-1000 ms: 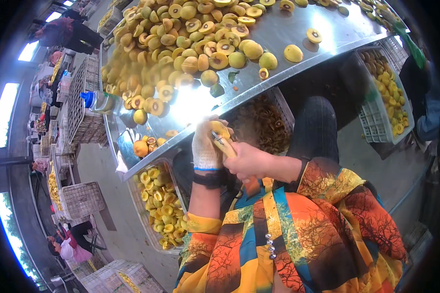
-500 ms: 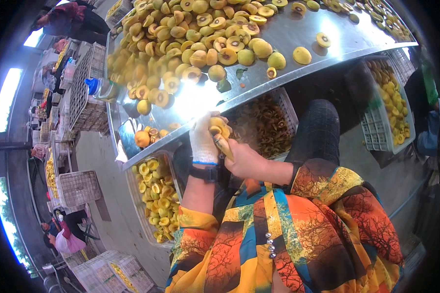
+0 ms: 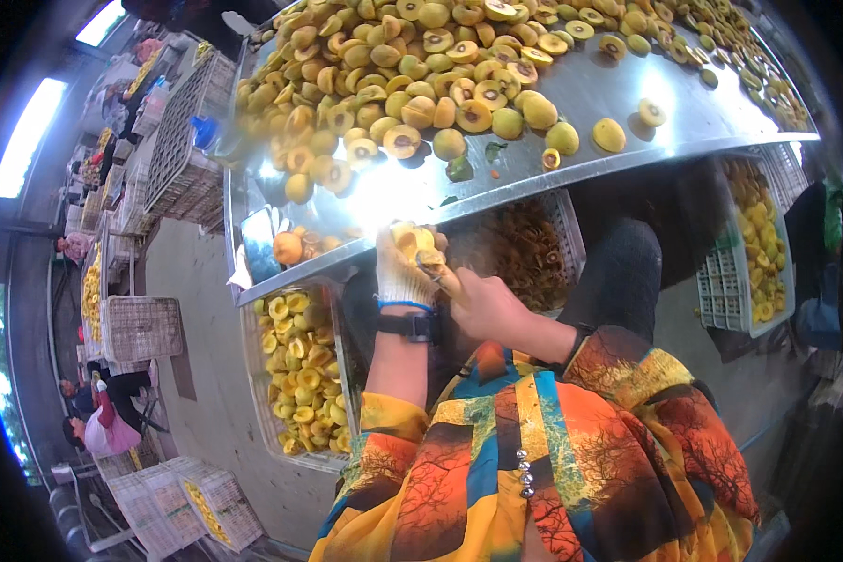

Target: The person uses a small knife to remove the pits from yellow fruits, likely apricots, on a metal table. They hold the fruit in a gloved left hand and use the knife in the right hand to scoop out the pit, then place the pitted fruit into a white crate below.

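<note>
My left hand [image 3: 403,279], in a white knit glove, is closed around a yellow stone-fruit half [image 3: 408,240] just below the metal table's front edge. My bare right hand [image 3: 493,307] grips a short hand tool [image 3: 446,277] with a light handle. Its working end meets the fruit in my left palm, and its tip cannot be made out clearly. Above my hands, a heap of halved stone fruit [image 3: 384,84] covers much of the table [image 3: 571,175]; many halves show brown pits. A crate of dark brown pits and scraps [image 3: 515,245] stands beneath the edge.
A clear-sided crate of pitted yellow halves [image 3: 300,375] stands at my left, and a white crate of yellow fruit [image 3: 721,295] at right. A blue-capped bottle [image 3: 208,136] is by the table's left side. Stacked crates [image 3: 192,140] and a seated person [image 3: 103,421] are farther left.
The whole view has shifted slightly. In my left hand, the fruit now shows a paler yellow inside. The tool remains against it in my right hand.
</note>
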Demonstrator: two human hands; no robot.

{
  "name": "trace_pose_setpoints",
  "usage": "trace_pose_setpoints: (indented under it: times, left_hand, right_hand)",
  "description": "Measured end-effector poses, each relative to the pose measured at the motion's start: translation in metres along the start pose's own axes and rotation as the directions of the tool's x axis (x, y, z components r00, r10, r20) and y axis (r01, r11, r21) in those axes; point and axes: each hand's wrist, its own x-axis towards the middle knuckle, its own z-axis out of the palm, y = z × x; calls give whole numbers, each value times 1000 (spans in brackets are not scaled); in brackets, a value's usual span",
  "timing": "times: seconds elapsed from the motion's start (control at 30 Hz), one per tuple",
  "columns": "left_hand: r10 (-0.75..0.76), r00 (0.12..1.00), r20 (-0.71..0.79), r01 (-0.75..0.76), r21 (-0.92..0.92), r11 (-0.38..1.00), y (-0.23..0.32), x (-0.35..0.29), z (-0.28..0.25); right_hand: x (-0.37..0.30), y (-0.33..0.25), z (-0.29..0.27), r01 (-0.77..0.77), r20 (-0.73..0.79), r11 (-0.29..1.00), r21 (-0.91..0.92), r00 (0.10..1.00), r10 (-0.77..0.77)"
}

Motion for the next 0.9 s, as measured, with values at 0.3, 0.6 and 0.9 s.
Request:
trace_pose_setpoints:
  times: [0.3,0.6,0.9]
  left_hand:
    - [272,954,-123,-206,390,898,-9,-41,24]
    - [378,918,116,-336,733,592,-28,-65,29]
    - [153,988,-32,-134,339,931,-27,-67,6]
  right_hand:
    - [30,-4,-19,-29,-224,985,170,972,68]
    - [34,3,-20,-53,-270,997,-55,962,36]
    - [28,12,-7,285,-231,885,-369,894,-384]
